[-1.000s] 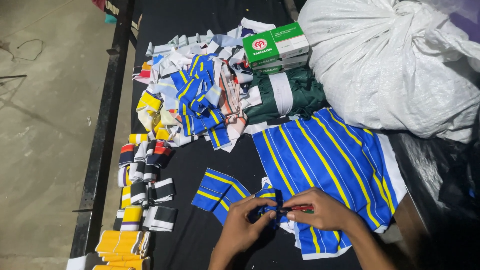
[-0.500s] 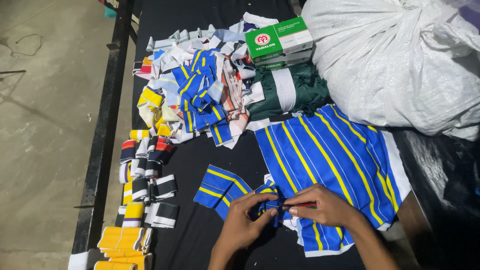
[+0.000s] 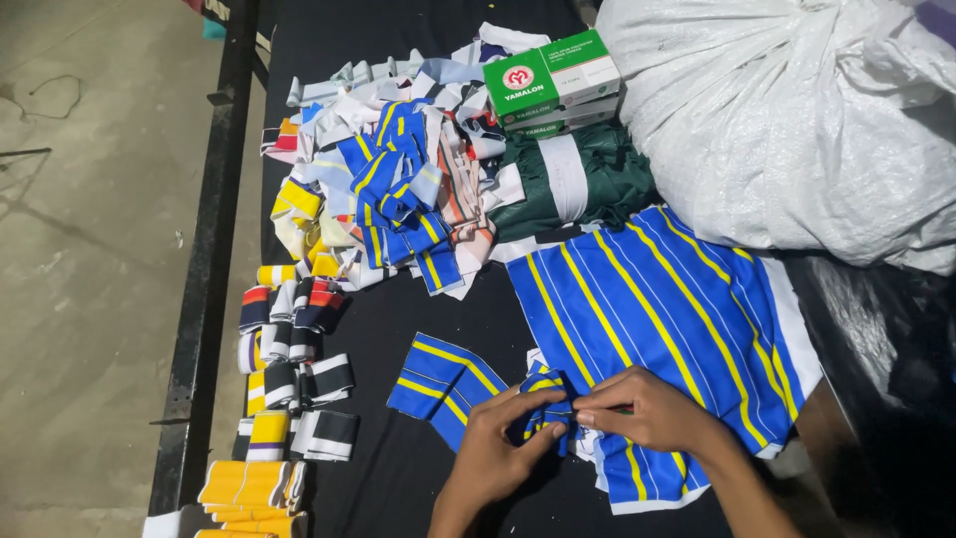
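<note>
Across the far right corner of the black table slumps a big white woven sack, bulging and closed over, so what it holds cannot be told. Below it lies a stack of blue cloth with yellow stripes, its white edge toward the person. Further left, a loose heap of cut fabric scraps in blue, yellow, white and red spreads over the table, with a folded dark green cloth between heap and sack. Two green and white cardboard boxes sit stacked on that green cloth, both shut. Along the table's left edge run rows of small folded striped bands, and yellow ones nearest the camera. A flat blue striped piece lies just left of the hands. Left hand and right hand meet fingertip to fingertip, both pinching a small blue and yellow strip at the near edge of the blue stack.
</note>
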